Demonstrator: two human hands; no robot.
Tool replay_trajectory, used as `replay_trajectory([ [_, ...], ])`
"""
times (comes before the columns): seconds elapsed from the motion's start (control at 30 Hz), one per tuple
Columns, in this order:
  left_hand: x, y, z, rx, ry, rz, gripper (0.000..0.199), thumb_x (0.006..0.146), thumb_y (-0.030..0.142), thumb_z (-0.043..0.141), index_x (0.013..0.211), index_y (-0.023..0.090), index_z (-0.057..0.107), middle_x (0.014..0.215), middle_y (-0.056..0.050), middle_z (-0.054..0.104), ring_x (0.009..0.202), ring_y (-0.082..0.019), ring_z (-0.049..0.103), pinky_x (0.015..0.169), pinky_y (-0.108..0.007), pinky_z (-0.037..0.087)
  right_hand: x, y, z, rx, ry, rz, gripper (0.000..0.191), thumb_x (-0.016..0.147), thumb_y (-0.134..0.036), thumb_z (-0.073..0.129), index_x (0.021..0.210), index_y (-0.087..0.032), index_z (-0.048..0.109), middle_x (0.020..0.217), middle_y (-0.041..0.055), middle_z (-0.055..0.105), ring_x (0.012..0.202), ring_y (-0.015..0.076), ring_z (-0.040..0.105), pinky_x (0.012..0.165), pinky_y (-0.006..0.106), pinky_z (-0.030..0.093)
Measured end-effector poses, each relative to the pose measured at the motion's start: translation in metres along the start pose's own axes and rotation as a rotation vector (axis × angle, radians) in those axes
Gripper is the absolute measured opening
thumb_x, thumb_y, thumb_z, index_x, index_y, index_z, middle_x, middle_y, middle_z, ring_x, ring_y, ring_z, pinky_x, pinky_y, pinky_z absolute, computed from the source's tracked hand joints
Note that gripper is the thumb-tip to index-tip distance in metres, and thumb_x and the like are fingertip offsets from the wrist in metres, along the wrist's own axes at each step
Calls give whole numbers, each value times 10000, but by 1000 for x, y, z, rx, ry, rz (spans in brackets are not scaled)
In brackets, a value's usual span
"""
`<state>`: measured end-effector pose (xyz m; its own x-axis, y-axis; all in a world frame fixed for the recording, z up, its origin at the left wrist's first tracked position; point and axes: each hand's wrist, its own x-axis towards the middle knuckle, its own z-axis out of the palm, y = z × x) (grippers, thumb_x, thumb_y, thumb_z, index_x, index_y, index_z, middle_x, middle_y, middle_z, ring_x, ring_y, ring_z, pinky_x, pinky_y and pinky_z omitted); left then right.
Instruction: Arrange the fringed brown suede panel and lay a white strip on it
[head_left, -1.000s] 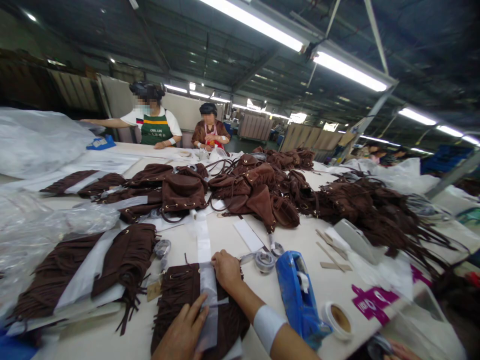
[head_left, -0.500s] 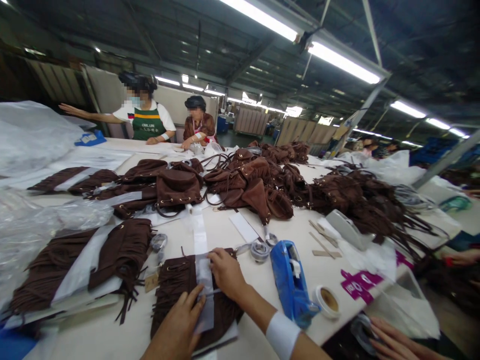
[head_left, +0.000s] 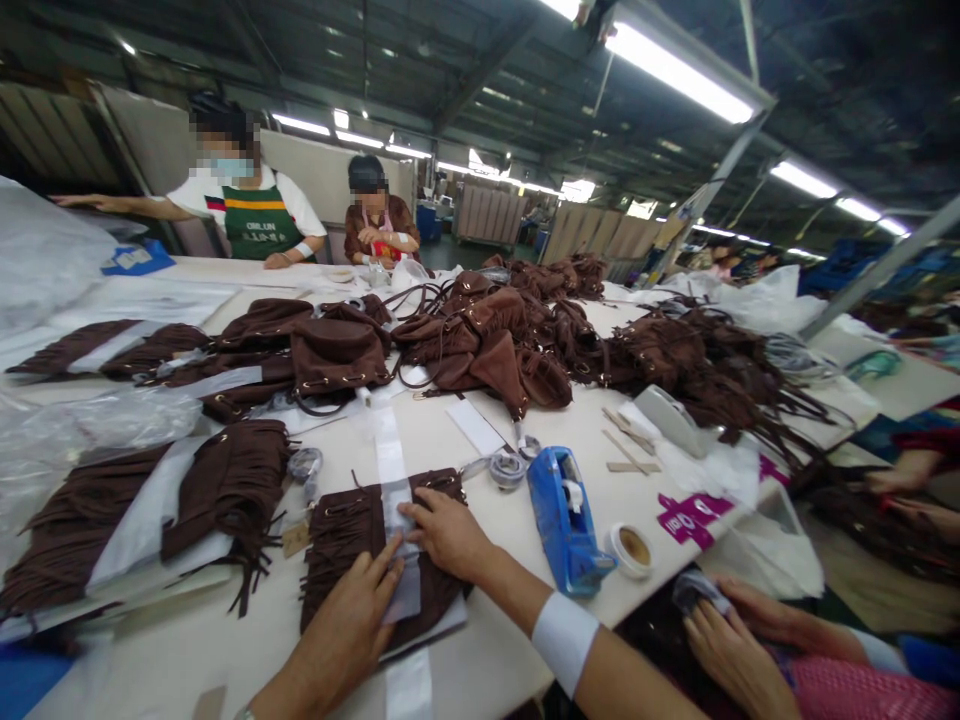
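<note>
A dark brown fringed bag (head_left: 337,550) lies flat on the table in front of me, with white sheet edges showing beneath it. A translucent white strip (head_left: 397,495) runs lengthwise over its middle and continues onto the table beyond. My left hand (head_left: 341,620) rests on the near part of the strip and the bag, fingers stretched out. Farther up, my right hand (head_left: 448,537) lies on the strip's right edge with its fingers extended and a white band round the wrist. Both hands press down flat. A small brown tag (head_left: 295,538) lies beside the bag.
A blue tape dispenser (head_left: 561,520) and a tape roll (head_left: 631,550) stand on the right. Another wrapped fringed bag (head_left: 217,490) lies left, with piled brown bags (head_left: 480,345) behind. A co-worker's hands (head_left: 731,640) work at the lower right; two people sit across the table.
My view has shifted slightly, and my hands stay on the strip, the left a little lower. The co-worker's hands at right reach farther in. One person opposite has raised a hand.
</note>
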<state>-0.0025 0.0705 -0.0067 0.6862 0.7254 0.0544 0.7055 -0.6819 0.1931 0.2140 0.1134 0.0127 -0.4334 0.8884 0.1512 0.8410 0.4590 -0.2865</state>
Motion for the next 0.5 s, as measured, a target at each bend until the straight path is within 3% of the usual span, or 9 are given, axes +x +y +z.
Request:
replay_trajectory([
  [0.13,0,1,-2,17,17,34,595,758,83,506,1347,156,556,1530,-136,442,1180,-301,581,1039,-476,479,1,-1,-7,-15,-88,-21,567,909,-348,634,1434,-230,457,1491,154,444,1325,283,487,1071,400,442],
  [0.33,0,1,-6,48,17,84,611,764,75,500,1371,136,528,1518,-149,454,1124,-296,587,1000,-456,477,4,-7,-13,-21,-130,-30,561,893,-289,631,1416,-183,458,1468,182,449,1314,308,490,1051,413,458],
  [0.5,-2,-3,-3,36,76,139,542,854,140,459,1391,187,509,1494,-142,483,1131,-288,583,998,-462,463,3,-10,-16,-8,-151,-30,577,885,-267,610,1423,-143,441,1476,213,437,1338,323,466,1060,439,446],
])
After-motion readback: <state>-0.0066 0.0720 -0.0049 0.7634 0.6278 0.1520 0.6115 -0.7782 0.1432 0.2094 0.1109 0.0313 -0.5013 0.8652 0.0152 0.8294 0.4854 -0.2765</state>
